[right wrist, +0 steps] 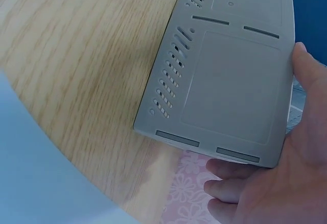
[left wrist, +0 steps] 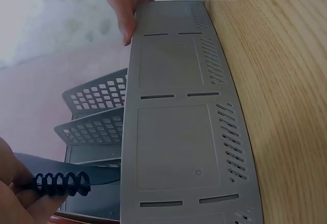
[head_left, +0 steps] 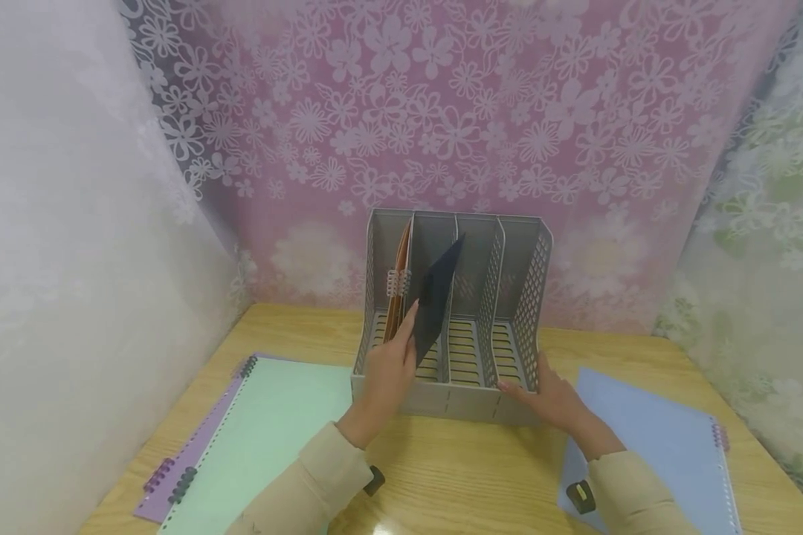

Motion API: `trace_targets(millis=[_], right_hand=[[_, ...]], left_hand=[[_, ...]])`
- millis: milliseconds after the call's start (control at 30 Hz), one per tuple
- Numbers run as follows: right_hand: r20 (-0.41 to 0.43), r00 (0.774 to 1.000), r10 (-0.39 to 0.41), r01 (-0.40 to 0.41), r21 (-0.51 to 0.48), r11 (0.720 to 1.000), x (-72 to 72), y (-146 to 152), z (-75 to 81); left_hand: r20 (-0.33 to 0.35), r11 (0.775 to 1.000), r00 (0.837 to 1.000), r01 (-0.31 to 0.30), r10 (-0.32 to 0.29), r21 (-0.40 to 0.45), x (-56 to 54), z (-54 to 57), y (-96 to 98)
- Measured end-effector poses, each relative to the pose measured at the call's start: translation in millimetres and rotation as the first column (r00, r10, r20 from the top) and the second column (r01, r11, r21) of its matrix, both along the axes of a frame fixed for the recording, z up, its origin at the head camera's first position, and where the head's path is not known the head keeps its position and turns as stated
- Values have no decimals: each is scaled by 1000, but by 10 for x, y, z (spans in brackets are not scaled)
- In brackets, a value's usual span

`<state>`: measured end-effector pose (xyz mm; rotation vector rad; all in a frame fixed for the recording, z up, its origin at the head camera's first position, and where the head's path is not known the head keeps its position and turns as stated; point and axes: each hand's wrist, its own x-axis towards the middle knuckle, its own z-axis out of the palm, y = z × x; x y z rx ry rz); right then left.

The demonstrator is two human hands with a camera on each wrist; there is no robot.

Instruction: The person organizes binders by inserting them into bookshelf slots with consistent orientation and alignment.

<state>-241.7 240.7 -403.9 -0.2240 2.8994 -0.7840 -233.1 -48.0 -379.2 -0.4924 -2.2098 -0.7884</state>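
A grey four-slot file rack (head_left: pixel 471 405) stands on the wooden table, its open front facing me. My left hand (head_left: pixel 387 375) pinches a dark navy loose-leaf notebook (head_left: pixel 436 301) by its edge; black binding coils (left wrist: pixel 61 183) show beside the fingers in the left wrist view. The notebook leans at a slant into the second slot from the left. An orange-brown notebook (head_left: pixel 398 286) with ring binding stands in the leftmost slot. At the rack's front right corner, my right hand (head_left: pixel 554 397) grips the side, thumb over the front rim, as the right wrist view (right wrist: pixel 286 183) also shows.
On the left lies a mint green notebook (head_left: pixel 281 423) over a purple one (head_left: pixel 201 457), both with dark or purple rings. A light blue notebook (head_left: pixel 649 446) lies at the right, beside my right forearm. Floral curtains (head_left: pixel 401 111) hang behind and at the sides.
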Motion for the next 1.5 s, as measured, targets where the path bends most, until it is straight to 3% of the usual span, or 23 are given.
trace_targets(millis=[267,400,800,1000,1233,1500], right_hand=[[19,1000,-9,9,-26,1000,-7,20,-21],[25,1000,-5,6,-47,999,-13,26,-35],[54,998,-13,17,-77,997,7,12,-45],[64,998,-18,23,-83,996,14,4,-54],[63,998,-13,19,-98,995,20,2,-35],[73,997,-7,15,-111,994,33,-17,-13]], left_hand=[[70,1000,997,-11,10,18,-119,11,144],[90,999,995,-45,45,0,-181,19,205],[153,999,988,-15,10,36,-313,-57,346],[232,1000,973,-22,19,9,-362,-80,381],[360,1000,933,-22,18,9,-426,-73,410],[366,999,930,18,-31,41,-521,-149,426]])
